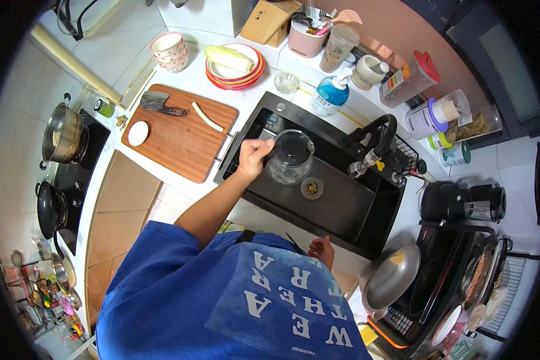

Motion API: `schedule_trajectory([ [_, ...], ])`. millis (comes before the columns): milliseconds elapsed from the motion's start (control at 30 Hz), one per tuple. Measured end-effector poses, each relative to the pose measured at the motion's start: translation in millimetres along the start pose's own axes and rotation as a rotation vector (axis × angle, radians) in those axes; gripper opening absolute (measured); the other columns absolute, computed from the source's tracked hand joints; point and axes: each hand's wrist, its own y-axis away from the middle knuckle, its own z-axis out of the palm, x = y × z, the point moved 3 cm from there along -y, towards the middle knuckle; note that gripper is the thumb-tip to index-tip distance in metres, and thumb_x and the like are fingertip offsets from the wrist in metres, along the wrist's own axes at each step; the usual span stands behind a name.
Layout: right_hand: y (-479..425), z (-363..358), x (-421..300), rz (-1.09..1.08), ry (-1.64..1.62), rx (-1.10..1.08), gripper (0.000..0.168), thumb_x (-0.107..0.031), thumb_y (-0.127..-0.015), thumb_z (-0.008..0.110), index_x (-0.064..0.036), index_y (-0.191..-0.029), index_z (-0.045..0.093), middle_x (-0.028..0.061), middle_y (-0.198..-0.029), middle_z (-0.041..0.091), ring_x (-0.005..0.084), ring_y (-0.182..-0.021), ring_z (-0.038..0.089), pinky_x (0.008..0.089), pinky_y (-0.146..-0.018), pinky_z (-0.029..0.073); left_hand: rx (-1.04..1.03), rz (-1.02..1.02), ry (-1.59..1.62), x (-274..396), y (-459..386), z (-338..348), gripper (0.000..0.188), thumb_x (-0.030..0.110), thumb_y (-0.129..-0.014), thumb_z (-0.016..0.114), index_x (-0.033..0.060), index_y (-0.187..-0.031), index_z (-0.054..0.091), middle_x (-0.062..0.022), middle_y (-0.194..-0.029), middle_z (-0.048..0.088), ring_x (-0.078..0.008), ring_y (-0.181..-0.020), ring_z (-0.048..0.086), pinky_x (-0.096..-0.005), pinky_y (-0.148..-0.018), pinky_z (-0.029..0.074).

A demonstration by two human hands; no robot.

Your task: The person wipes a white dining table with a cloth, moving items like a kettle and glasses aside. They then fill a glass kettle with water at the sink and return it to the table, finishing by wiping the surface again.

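My left hand (253,157) grips the handle of a clear glass jug (284,170), with a dark round part at its top, over the left half of the black sink (333,207). The round drain (312,188) shows just right of the jug. My right hand (322,251) is low at the sink's front edge, near my shirt, its fingers loosely bent and nothing seen in it. Left of the sink, a wooden cutting board (180,148) bears a cleaver (162,104), a white round item (138,133) and a pale curved strip (207,118).
Behind the sink stand a blue pump bottle (330,94) and a black faucet (384,130). Stacked plates (257,74) and bowls (175,66) are at the back left. Pots (63,135) rest on the stove at left. A metal basin (391,276) leans at right.
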Motion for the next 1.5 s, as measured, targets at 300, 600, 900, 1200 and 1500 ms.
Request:
schedule_trajectory([
  [300,2,4,-2,0.001,-0.002,-0.007,0.054,-0.054,-0.093,0.044,-0.004,-0.086,0.061,0.0075,-0.074,0.060,0.0162,-0.061,0.058,0.0293,-0.054,0.048,-0.059,-0.057,-0.030,-11,18,-3,0.047,0.029,-0.089,0.059,0.0090,-0.049,0.041,0.0088,-0.055,0.035,-0.0040,-0.054,0.028,-0.0269,-0.051,0.018],
  [600,3,3,4,0.006,-0.038,0.014,0.054,-0.057,-0.091,0.046,-0.005,-0.086,0.060,0.0071,-0.073,0.059,0.0160,-0.061,0.055,0.0302,-0.056,0.046,-0.089,0.025,-0.041,10,25,7,0.048,0.024,-0.087,0.060,0.0055,-0.049,0.039,0.0060,-0.052,0.037,-0.0055,-0.052,0.030,-0.0282,-0.049,0.021],
  [900,7,-3,4,0.027,0.002,0.001,0.053,-0.053,-0.095,0.040,-0.004,-0.087,0.060,0.0074,-0.074,0.060,0.0167,-0.063,0.058,0.0307,-0.057,0.047,-0.138,-0.019,0.085,-1,31,24,0.049,0.024,-0.087,0.060,0.0092,-0.049,0.033,0.0083,-0.054,0.030,-0.0045,-0.053,0.024,-0.0285,-0.050,0.015],
  [1200,8,-2,3,-0.002,-0.044,0.014,0.049,-0.050,-0.095,0.043,-0.005,-0.086,0.060,0.0070,-0.073,0.060,0.0147,-0.059,0.057,0.0277,-0.053,0.048,0.062,-0.118,0.320,14,28,23,0.035,0.026,-0.087,0.061,0.0115,-0.058,0.047,0.0055,-0.061,0.048,-0.0065,-0.058,0.041,-0.0250,-0.056,0.031],
  [1500,8,26,-31,-0.175,0.066,-0.096,0.035,-0.038,-0.094,0.053,-0.004,-0.090,0.061,0.0051,-0.076,0.061,0.0112,-0.062,0.056,0.0247,-0.055,0.046,0.042,0.016,0.130,-6,50,23,0.045,0.024,-0.090,0.060,0.0091,-0.052,0.040,0.0087,-0.057,0.035,-0.0041,-0.055,0.026,-0.0270,-0.051,0.019],
])
